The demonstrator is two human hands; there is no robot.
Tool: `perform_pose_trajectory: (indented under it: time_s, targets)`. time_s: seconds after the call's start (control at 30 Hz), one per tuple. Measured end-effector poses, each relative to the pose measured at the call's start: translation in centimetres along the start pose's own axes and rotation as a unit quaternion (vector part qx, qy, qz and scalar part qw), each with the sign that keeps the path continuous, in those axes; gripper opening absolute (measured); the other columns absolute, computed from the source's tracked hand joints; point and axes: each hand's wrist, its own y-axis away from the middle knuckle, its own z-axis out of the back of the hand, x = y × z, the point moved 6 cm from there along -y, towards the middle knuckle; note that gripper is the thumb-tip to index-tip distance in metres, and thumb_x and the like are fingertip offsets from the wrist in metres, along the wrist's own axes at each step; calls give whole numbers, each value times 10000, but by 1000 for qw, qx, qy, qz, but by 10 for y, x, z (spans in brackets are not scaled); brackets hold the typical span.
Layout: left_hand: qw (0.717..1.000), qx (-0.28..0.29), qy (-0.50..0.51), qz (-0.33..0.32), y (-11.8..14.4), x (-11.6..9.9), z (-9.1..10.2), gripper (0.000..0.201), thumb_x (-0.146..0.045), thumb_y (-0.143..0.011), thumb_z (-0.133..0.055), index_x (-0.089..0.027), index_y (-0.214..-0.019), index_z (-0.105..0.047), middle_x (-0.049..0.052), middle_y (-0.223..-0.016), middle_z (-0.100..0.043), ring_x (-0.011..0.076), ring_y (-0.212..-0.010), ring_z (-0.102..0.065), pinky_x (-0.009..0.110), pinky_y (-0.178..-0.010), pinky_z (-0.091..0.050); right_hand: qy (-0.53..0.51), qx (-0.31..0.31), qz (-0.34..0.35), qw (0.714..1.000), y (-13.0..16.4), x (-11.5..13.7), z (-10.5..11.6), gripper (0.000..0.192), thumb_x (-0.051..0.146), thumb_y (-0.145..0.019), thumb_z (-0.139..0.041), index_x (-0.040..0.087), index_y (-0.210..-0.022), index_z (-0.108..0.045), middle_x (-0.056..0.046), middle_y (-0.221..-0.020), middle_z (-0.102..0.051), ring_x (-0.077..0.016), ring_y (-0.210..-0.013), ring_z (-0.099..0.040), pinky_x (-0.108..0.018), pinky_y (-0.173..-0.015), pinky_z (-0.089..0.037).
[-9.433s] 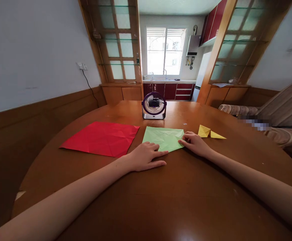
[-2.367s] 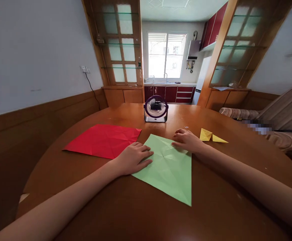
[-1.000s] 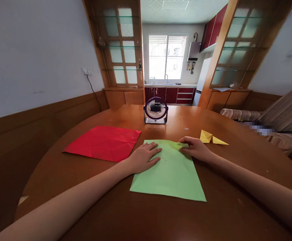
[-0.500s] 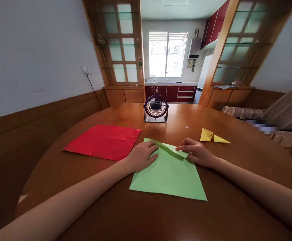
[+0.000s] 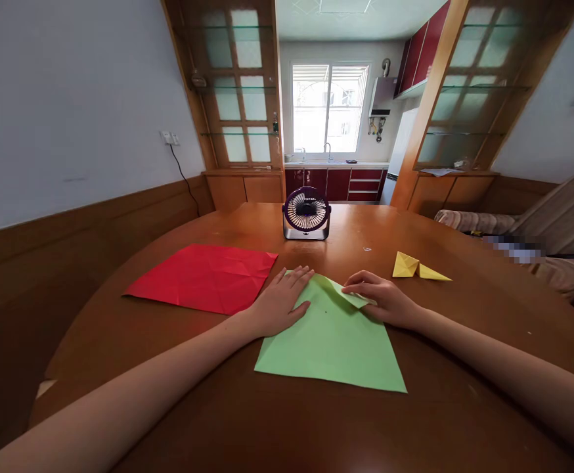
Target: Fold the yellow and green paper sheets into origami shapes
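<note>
The green sheet [image 5: 331, 348] is pressed under the left hand [image 5: 283, 303], whose fingers are laid flat and apart, while the sheet's raised far right corner is pinched between the thumb and fingers of the right hand [image 5: 385, 300]. The red sheet [image 5: 205, 279] is spread left of the left fingers; the yellow folded paper [image 5: 405, 265] is placed right of the right fingers.

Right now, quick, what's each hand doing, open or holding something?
Left hand: open, palm down on the green paper, fingers spread.
Right hand: closed, holding the paper's turned-up far edge near its right corner.
</note>
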Motion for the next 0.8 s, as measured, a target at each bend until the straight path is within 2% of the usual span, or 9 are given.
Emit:
perform_pose_trajectory:
  time_s: [0.1, 0.2, 0.27, 0.37, 0.47, 0.67, 0.8]
  targets:
    - [1000, 5, 8, 10, 0, 1, 0, 566, -339, -962, -411, -164, -1478, -259, 122, -1535, -345, 247, -1439, -273, 482, -1193, -187, 12, -18, -61, 998, -1, -5, 1, 387, 262, -889, -580, 209, -1272, -577, -109, -1096, -594, -215, -971, -617, -398, -853, -540]
    - [1000, 1, 9, 11, 0, 1, 0, 558, -347, -961, -409, -173, -1472, -270, 119, -1525, -362, 251, -1430, -289, 485, -1189, -198, 18, -21, -98, 995, 0, -9, 2, 433, 278, -877, -608, 213, -1302, -552, -96, -1069, -610, -210, -920, -619, -389, -811, -543]
    - [1000, 0, 7, 10, 1, 2, 0, 560, -346, -962, -410, -162, -1472, -269, 123, -1514, -376, 252, -1429, -288, 482, -1190, -197, 10, -10, -96, 995, 0, -9, 1, 379, 215, -880, -570, 211, -1258, -591, -81, -995, -612, -183, -830, -613, -348, -733, -546]
    - [1000, -5, 4, 13, 1, 3, -1, 570, -342, -953, -433, -145, -1466, -283, 135, -1487, -406, 261, -1421, -298, 474, -1190, -203, 4, 4, -58, 998, 1, -5, 1, 362, 101, -841, -489, 197, -1141, -669, -71, -917, -583, -161, -763, -594, -320, -674, -537]
    - [1000, -14, 3, 18, 1, 4, 0, 568, -340, -941, -459, -141, -1454, -315, 147, -1476, -413, 274, -1422, -296, 469, -1186, -218, 16, 4, -3, 1000, 2, 0, 2, 437, 43, -783, -452, 202, -1116, -687, -83, -961, -570, -183, -868, -599, -356, -746, -547]
    - [1000, 4, -4, 6, 0, 3, -2, 539, -358, -969, -403, -157, -1462, -320, 120, -1535, -344, 243, -1448, -249, 465, -1195, -191, -5, 56, 36, 998, 6, 4, -5, 560, 6, -720, -435, 201, -1213, -615, -124, -1300, -519, -229, -1220, -528, -436, -989, -496]
    - [999, 33, -4, 13, 0, 4, -5, 513, -376, -988, -357, -172, -1458, -351, 103, -1517, -384, 232, -1430, -296, 457, -1196, -177, 5, 93, 51, 994, 7, 7, -9, 591, 8, -708, -438, 182, -1256, -575, -132, -1349, -520, -232, -1271, -504, -439, -1036, -469]
